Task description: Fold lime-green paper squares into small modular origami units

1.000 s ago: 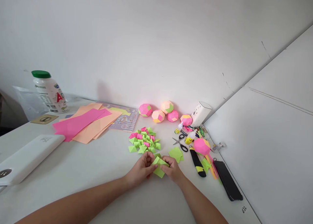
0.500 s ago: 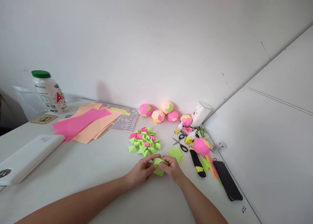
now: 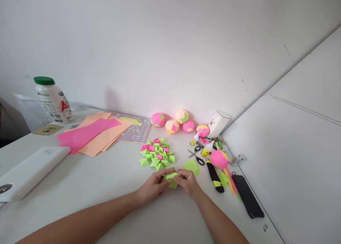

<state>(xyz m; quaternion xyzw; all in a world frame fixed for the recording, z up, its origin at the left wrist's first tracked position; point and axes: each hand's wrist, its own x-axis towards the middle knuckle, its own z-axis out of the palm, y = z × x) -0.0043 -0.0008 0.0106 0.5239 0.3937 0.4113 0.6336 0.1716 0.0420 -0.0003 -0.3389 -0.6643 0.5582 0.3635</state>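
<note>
Between my two hands is a piece of green paper (image 3: pixel 172 183), partly folded and partly covered by my fingers. My left hand (image 3: pixel 154 184) grips its left side, thumb on the near face. On the other side my right hand (image 3: pixel 188 182) pinches it, thumb pressed on top. Just beyond them lies a heap of small folded green and pink paper pieces (image 3: pixel 157 154). Several flat green sheets (image 3: pixel 191 167) rest right of my right hand.
Scissors (image 3: pixel 197 156), glue bottles (image 3: pixel 206 150), a utility knife (image 3: pixel 215 176) and a black phone (image 3: pixel 247 196) lie to the right. Paper balls (image 3: pixel 172 126) line the wall. Pink and peach sheets (image 3: pixel 90 132), a white power bank (image 3: pixel 34 173) and a bottle (image 3: pixel 54 101) stand left.
The green paper has tilted or folded between my fingers, so less of its near face shows below my thumbs. Both hands stay in nearly the same place.
</note>
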